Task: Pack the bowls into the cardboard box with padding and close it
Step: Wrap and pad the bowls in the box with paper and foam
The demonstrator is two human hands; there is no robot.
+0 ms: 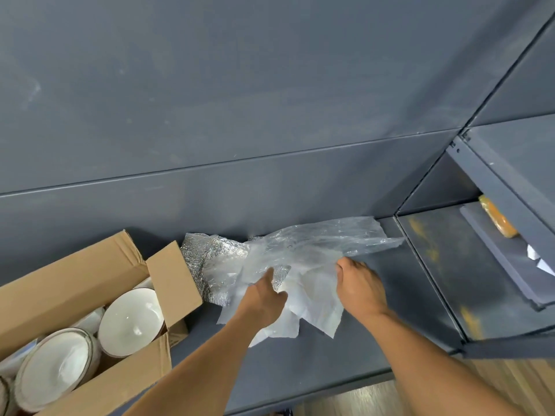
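Padding (315, 298) of thin white foam sheets is lying crumpled on the grey tabletop (300, 364), and both hands are reaching into it from below. The left hand (264, 298) is pinching the sheets near the middle of the heap, thumb stretching up along the foam and fingers curling into it. The right hand (360, 285) is clamping on the heap's right edge, its fingers curling down over the foam. The hands are sitting apart, with a stretch of white sheet lying between them. A clear plastic film (336, 235) is spreading out from under the foam towards the back wall (240, 100), and a silver foil sheet (204, 253) is poking out on the left, touching the nearest flap of the cardboard box (75, 274). That box is standing at the lower left of the tabletop with its flaps hanging open. Two white bowls are lying tilted inside it: one bowl (129, 319) is leaning just beside the right-hand flap, and a wider bowl (57, 367) is lying lower left of it, partly overlapping. To the right, well apart from the heap, a side shelf (435, 265) is carrying an orange object (495, 219) and some white paper scraps (537, 259). Wooden flooring (510, 382) is showing below the tabletop's front edge.
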